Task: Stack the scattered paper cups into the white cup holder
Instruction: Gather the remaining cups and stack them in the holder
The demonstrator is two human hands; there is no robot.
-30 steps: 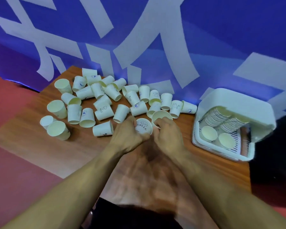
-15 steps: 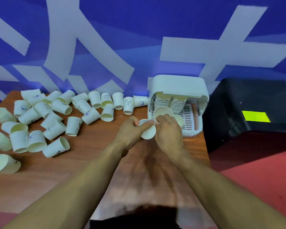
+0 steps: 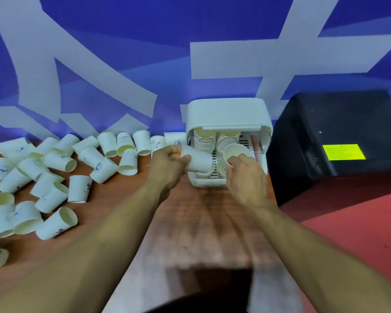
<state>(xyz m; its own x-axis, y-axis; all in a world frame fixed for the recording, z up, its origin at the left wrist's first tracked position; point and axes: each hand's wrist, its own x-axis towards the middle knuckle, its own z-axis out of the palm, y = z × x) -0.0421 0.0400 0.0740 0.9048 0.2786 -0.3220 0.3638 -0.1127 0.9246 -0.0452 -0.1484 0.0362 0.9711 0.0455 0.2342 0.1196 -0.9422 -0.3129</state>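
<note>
My left grip (image 3: pixel 167 170) wraps one paper cup (image 3: pixel 199 161), my right grip (image 3: pixel 246 177) pinches the rim of a second cup (image 3: pixel 236 152) at the white cup holder (image 3: pixel 226 114); both light and crushable, I'd judge.

Person, head view: left hand (image 3: pixel 167 169) and right hand (image 3: pixel 246 177) both bare, left forearm (image 3: pixel 95 242) and right forearm (image 3: pixel 303 242) uncovered from wrist to the lower frame edge; between them at bottom centre a black garment (image 3: pixel 212 292), blurred, type not discernible.
</note>
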